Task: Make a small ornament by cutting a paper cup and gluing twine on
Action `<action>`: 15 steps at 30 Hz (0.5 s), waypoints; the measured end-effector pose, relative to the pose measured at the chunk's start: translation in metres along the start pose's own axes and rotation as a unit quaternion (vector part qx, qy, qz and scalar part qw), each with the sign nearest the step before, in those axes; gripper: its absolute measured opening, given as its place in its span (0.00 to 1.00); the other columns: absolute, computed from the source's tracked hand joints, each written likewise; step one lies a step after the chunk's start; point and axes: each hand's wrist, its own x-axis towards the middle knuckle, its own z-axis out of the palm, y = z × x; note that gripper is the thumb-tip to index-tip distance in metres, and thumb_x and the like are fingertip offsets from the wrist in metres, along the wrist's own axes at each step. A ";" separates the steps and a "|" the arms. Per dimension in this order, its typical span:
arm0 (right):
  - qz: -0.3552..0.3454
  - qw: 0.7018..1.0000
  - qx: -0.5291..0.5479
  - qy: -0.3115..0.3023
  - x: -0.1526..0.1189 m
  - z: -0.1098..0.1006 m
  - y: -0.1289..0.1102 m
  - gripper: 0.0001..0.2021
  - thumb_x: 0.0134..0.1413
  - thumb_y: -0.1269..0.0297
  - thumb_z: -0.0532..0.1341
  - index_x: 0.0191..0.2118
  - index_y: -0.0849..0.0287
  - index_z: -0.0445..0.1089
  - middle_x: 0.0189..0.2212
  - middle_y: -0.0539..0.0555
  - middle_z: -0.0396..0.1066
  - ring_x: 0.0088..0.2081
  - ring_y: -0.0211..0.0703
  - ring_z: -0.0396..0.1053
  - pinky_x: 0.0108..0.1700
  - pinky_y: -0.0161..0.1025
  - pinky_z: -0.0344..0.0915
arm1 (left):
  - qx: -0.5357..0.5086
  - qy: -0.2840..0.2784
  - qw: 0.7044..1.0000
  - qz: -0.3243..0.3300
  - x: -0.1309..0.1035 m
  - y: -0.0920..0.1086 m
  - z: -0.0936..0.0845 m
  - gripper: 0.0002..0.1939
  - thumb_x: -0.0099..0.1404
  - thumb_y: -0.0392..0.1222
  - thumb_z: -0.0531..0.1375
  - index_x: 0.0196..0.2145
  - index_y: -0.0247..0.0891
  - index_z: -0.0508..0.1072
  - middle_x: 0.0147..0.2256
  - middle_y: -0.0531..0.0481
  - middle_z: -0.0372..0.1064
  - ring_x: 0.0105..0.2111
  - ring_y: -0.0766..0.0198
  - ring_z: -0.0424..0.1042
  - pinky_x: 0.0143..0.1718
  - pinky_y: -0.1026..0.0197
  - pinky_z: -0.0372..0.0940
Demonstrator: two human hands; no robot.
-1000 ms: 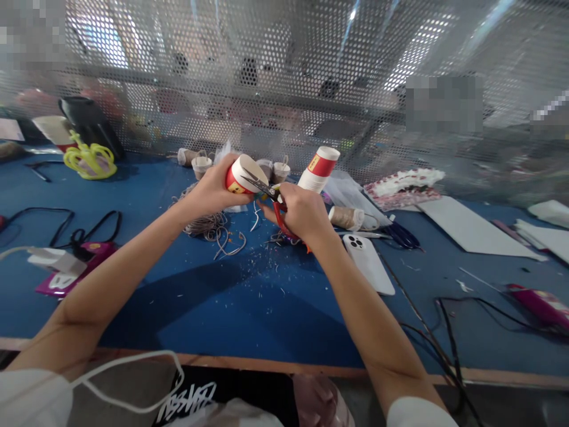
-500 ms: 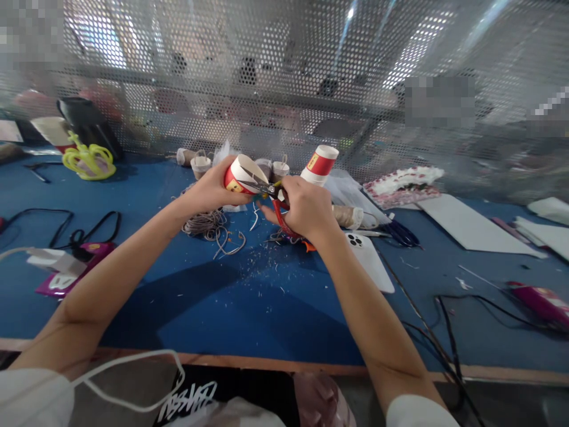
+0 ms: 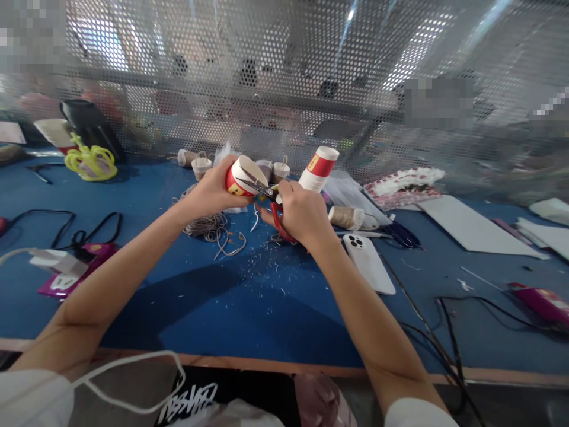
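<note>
Tilted toward the right, a red and white paper cup (image 3: pixel 236 181) is gripped from its left side by my left hand (image 3: pixel 212 188). My right hand (image 3: pixel 302 210) is closed on red-handled scissors (image 3: pixel 278 222). The parted blades point left, one reaching across the cup's mouth and the other along its lower side. Just behind my right hand stands a stack of paper cups (image 3: pixel 320 166), leaning to the right. Beneath my left wrist lies a tangle of grey cord (image 3: pixel 207 226). Small white scraps are scattered on the blue table (image 3: pixel 249 320).
A white phone (image 3: pixel 371 267) lies right of my right wrist, near a twine-wrapped roll (image 3: pixel 345 217). Small twine-covered buckets (image 3: pixel 202 163) stand behind my hands. A yellow crown (image 3: pixel 91 161) is at the far left. Purple glue guns (image 3: pixel 537 303) with black cables lie on both sides.
My right hand has shifted slightly left and the scissor handles have turned a little. The blades stay at the cup, which has barely moved.
</note>
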 end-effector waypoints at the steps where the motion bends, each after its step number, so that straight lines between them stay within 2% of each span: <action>1: 0.002 1.000 0.000 0.000 0.000 0.000 0.000 0.22 0.62 0.49 0.52 0.42 0.65 0.69 0.33 0.63 0.74 0.30 0.46 0.70 0.26 0.39 0.49 | 0.005 0.006 1.000 0.003 0.000 0.000 0.000 0.27 0.45 0.40 0.70 0.44 0.39 0.68 0.35 0.52 0.71 0.35 0.61 0.72 0.35 0.59 0.70; 5: 0.008 1.000 0.009 -0.006 0.001 0.001 0.000 0.19 0.62 0.52 0.53 0.41 0.65 0.69 0.33 0.63 0.75 0.29 0.46 0.70 0.26 0.39 0.49 | 0.009 0.011 1.000 0.016 0.000 0.000 0.000 0.25 0.46 0.40 0.69 0.43 0.39 0.68 0.35 0.52 0.70 0.35 0.61 0.72 0.35 0.60 0.70; 11: 0.031 0.999 0.031 -0.032 0.001 0.002 0.000 0.12 0.63 0.62 0.53 0.40 0.65 0.70 0.34 0.63 0.75 0.31 0.47 0.72 0.28 0.40 0.53 | 0.015 0.019 1.000 0.007 0.000 -0.003 0.004 0.26 0.46 0.41 0.69 0.43 0.39 0.67 0.35 0.52 0.69 0.35 0.60 0.71 0.36 0.57 0.70; 15: 0.029 0.997 0.061 -0.026 0.001 0.004 -0.001 0.15 0.62 0.58 0.54 0.39 0.66 0.69 0.34 0.64 0.75 0.31 0.46 0.71 0.29 0.40 0.55 | 0.018 0.029 0.999 0.010 0.000 -0.006 0.007 0.25 0.46 0.42 0.70 0.42 0.39 0.68 0.34 0.52 0.69 0.35 0.60 0.71 0.36 0.57 0.70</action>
